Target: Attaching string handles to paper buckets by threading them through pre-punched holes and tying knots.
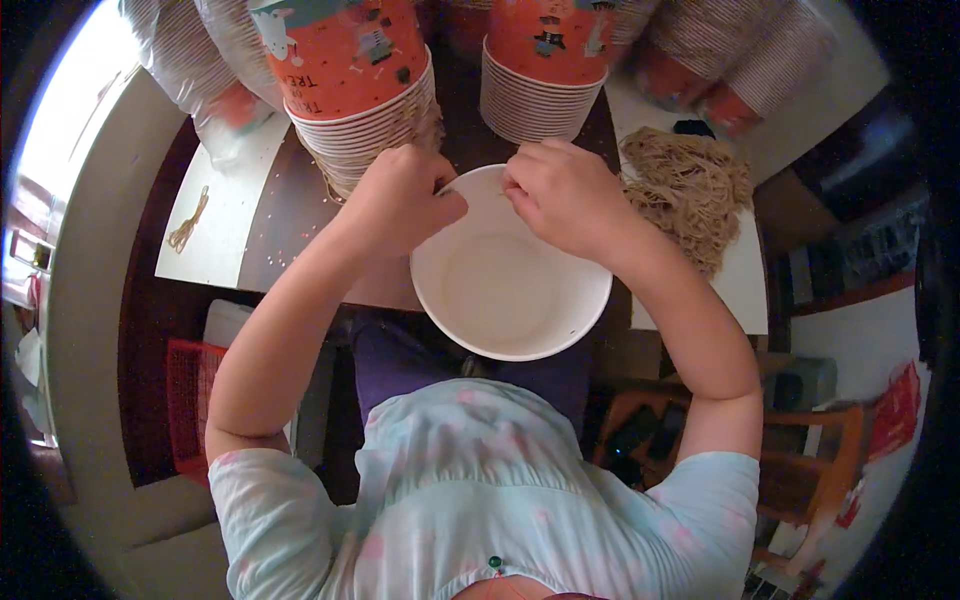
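Note:
A white-lined paper bucket (510, 285) is tilted with its open mouth toward me, over the table's near edge. At its upper left rim my left hand (405, 200) is closed, its thumb near the inside wall; what its curled fingers hold is hidden. My right hand (565, 195) pinches the upper right rim, fingertips reaching just inside. Behind my left hand rises a stack of orange printed paper buckets (345, 70) with white rims, and brown twine hangs over its lower rims. A second orange stack (545, 75) stands behind my right hand.
A heap of brown twine (690, 190) lies at the table's right, a small twine bundle (190, 220) at its left. Plastic-wrapped bucket stacks (715, 50) line the back. Pale specks dot the dark tabletop (290, 215). A red basket (190, 400) and a wooden chair (835, 450) flank me.

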A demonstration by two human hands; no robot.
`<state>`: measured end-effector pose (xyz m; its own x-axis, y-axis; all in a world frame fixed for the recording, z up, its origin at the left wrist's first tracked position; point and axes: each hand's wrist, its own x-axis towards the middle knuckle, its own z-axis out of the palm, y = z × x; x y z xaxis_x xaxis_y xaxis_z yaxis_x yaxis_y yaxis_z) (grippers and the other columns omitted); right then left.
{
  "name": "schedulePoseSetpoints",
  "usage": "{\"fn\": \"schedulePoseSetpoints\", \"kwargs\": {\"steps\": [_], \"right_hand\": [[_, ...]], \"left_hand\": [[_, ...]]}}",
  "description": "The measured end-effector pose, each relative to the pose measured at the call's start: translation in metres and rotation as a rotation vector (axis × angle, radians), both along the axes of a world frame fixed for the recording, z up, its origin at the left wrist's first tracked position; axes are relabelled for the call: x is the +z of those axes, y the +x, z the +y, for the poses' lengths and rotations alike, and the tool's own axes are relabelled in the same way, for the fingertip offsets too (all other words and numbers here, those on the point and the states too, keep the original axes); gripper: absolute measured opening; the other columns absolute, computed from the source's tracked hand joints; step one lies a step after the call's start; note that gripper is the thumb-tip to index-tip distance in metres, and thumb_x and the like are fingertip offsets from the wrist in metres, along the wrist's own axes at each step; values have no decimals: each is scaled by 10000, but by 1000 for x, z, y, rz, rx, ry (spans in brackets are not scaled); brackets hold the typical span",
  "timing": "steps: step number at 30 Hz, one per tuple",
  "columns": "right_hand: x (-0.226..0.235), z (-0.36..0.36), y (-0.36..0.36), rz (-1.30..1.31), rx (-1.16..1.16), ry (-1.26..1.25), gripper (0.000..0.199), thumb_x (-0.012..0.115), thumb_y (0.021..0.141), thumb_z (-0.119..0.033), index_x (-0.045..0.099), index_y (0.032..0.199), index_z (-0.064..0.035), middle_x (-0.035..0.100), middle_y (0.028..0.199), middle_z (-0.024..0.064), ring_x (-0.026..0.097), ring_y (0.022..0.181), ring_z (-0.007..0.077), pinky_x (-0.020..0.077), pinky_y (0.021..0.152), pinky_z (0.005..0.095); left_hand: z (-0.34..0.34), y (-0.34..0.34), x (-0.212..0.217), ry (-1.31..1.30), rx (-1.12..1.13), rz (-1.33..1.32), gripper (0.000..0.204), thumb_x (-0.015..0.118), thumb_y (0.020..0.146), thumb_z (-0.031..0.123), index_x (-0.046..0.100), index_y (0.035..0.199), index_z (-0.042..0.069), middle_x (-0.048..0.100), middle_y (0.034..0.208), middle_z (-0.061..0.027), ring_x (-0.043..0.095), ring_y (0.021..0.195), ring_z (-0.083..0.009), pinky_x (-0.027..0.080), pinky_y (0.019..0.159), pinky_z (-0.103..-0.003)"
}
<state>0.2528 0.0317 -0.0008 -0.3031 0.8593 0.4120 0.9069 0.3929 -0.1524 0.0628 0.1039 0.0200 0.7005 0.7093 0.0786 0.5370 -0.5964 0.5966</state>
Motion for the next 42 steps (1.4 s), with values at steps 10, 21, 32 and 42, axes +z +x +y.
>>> {"fn": "schedulePoseSetpoints", "kwargs": {"steps": [10, 21, 32, 42], "right_hand": [[-6, 2, 1, -17, 9, 28, 82, 625, 731, -100, 564, 748, -48, 570, 757, 88, 562, 758, 286, 471, 670, 392], [2, 2, -2, 16, 57, 77, 80, 626, 758, -97, 590, 771, -27, 566, 797, 103, 572, 803, 298, 480, 701, 377], [17, -24, -29, 599, -196, -502, 111, 620, 775, -88, 616, 768, 23, 584, 817, 95, 584, 749, 176, 467, 677, 302], [10, -24, -26, 582, -178, -511, 117, 631, 773, -98, 627, 777, 19, 604, 792, 102, 589, 722, 174, 464, 634, 311]], "left_hand": [[1, 9, 2, 12, 64, 123, 279, 636, 736, 230, 670, 750, -46, 608, 588, -173, 597, 524, -269, 485, 551, -360], [-2, -2, -4, -143, 86, -60, 233, 589, 734, 148, 661, 813, -59, 637, 689, -93, 587, 634, -131, 470, 594, -278], [-21, -24, -33, -827, 205, -564, 218, 511, 871, 99, 628, 998, -35, 613, 753, -36, 544, 595, -82, 443, 545, -226], [-33, -22, -40, -605, 78, -477, 215, 545, 828, 68, 630, 988, -49, 616, 731, -22, 546, 616, -63, 441, 568, -205]]}}
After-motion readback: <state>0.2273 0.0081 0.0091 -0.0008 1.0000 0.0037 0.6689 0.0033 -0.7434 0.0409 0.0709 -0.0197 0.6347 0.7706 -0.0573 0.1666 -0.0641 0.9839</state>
